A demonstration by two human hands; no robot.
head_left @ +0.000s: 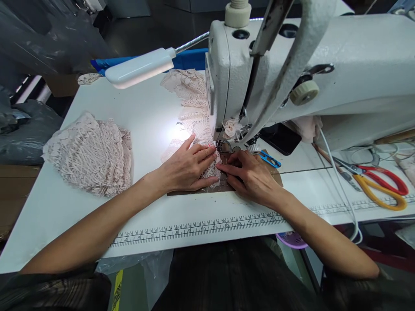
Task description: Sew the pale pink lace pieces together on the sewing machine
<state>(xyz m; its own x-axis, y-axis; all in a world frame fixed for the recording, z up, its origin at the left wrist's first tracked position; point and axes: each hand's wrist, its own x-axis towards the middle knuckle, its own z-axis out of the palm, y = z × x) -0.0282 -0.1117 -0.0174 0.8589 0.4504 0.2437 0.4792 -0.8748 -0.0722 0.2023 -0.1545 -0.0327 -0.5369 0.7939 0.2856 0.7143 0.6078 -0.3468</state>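
Two flat palms: left hand [189, 166] spread on the lace strip [194, 114] at the needle, right hand [249, 175] pressing fingers-together beside it (nothing pinched). Best kept taut, fingertips clear of the needle. Beyond, white tabletop [145, 116], lace pile [90, 153], scissors [379, 181], lamp [139, 67], sewing machine [340, 65].

Left hand [188, 166] flat on pale pink lace piece [194, 116], fingers spread, pressed at presser foot [223, 146] of white sewing machine [292, 73]. Right hand [251, 175] flat beside it, fingertips touching the lace. Lace stack [90, 153] at left of white tabletop [145, 116]. Red and yellow scissors [382, 183] at right, well apart. Lamp [139, 67] lit above.
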